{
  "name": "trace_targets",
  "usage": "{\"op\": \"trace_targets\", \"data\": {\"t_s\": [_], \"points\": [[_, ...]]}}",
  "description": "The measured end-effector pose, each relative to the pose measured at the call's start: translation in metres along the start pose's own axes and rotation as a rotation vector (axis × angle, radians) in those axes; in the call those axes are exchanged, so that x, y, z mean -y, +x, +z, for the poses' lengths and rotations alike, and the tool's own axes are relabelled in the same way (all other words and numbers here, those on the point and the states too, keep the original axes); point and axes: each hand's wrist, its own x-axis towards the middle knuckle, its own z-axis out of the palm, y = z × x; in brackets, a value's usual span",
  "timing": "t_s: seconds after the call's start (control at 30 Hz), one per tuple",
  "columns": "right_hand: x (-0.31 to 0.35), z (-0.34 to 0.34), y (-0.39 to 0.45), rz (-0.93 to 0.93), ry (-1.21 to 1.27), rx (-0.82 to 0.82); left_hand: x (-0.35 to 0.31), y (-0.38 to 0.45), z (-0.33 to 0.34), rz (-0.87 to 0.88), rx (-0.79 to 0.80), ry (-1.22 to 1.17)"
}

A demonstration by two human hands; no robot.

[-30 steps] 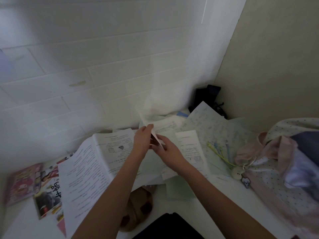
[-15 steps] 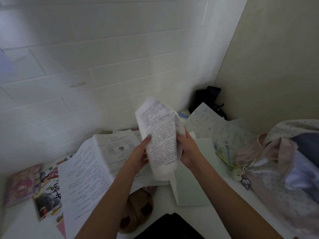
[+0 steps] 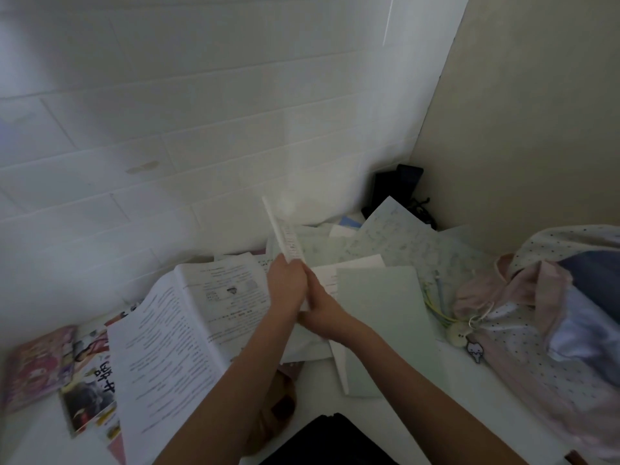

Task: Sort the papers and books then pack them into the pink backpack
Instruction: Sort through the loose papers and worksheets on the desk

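Observation:
Both hands hold a folded bundle of printed sheets (image 3: pixel 284 231) upright and edge-on above the desk's middle. My left hand (image 3: pixel 285 286) grips its left side and my right hand (image 3: pixel 320 308) grips it from the right and below. Under them lie an open book of printed text (image 3: pixel 188 327), a pale green booklet (image 3: pixel 385 317) and several loose handwritten sheets (image 3: pixel 396 239). The pink dotted backpack (image 3: pixel 536 330) lies open at the right edge with a small charm (image 3: pixel 459 335) hanging from it.
Colourful magazines (image 3: pixel 37 364) lie at the left. A dark device with cables (image 3: pixel 399 189) stands in the back corner. Pens (image 3: pixel 439 290) lie beside the backpack. A brown object (image 3: pixel 275 407) and something black (image 3: pixel 328 441) sit near the front edge of the white desk (image 3: pixel 436 414).
The bundle was lifted from the pile, shown face-on, and is now turned edge-on between both hands. The green booklet beneath it is now uncovered.

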Motion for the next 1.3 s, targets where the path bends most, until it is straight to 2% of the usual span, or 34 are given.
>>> {"op": "trace_targets", "data": {"t_s": [0.07,0.13,0.2,0.23,0.33,0.4,0.5,0.57,0.63,0.7,0.77,0.8,0.87,0.93,0.97,1.03,1.13,1.23,1.3], "points": [[-0.005,-0.004,0.003,0.058,0.026,-0.296,-0.002,-0.008,0.006,0.017,0.098,-0.026],[-0.018,-0.019,0.003,0.185,0.156,-0.596,-0.001,-0.011,0.010,-0.074,0.169,-0.126],[-0.040,-0.039,-0.001,0.292,0.217,-0.781,0.007,-0.007,0.012,-0.086,0.174,-0.011],[-0.055,-0.051,-0.007,0.360,0.165,-0.815,0.015,-0.004,0.014,-0.093,0.186,0.069],[-0.103,-0.080,-0.032,0.591,-0.043,-0.718,0.049,0.001,0.015,-0.177,0.276,0.209],[-0.130,-0.086,-0.048,0.700,-0.067,-0.640,0.070,0.000,0.016,-0.263,0.326,0.236],[-0.152,-0.082,-0.063,0.903,-0.176,-0.593,0.092,-0.004,0.021,-0.380,0.345,0.134],[-0.154,-0.077,-0.066,0.955,-0.211,-0.534,0.098,-0.005,0.023,-0.412,0.360,0.070],[-0.152,-0.072,-0.061,0.915,-0.259,-0.507,0.101,-0.004,0.020,-0.364,0.336,0.104],[-0.142,-0.064,-0.052,0.826,-0.446,-0.552,0.105,0.001,0.010,-0.180,0.245,0.298],[-0.127,-0.049,-0.039,0.527,-0.550,-0.602,0.105,0.003,-0.006,0.006,0.148,0.430],[-0.117,-0.040,-0.033,0.337,-0.520,-0.550,0.104,0.004,-0.015,0.063,0.106,0.456],[-0.093,-0.014,-0.023,0.049,-0.418,-0.240,0.099,0.009,-0.032,0.120,0.004,0.472],[-0.070,0.021,-0.012,-0.086,-0.418,0.152,0.095,0.014,-0.053,0.134,-0.100,0.481],[-0.061,0.039,-0.007,-0.128,-0.451,0.295,0.093,0.016,-0.064,0.129,-0.153,0.485],[-0.048,0.074,0.000,-0.225,-0.575,0.421,0.093,0.017,-0.088,0.114,-0.261,0.477],[-0.035,0.109,0.002,-0.311,-0.780,0.407,0.097,0.013,-0.122,0.112,-0.373,0.441],[-0.024,0.123,0.002,-0.341,-0.889,0.262,0.105,0.007,-0.148,0.061,-0.464,0.426],[-0.018,0.125,0.006,-0.391,-0.868,0.166,0.111,0.003,-0.162,0.012,-0.523,0.391]]}}
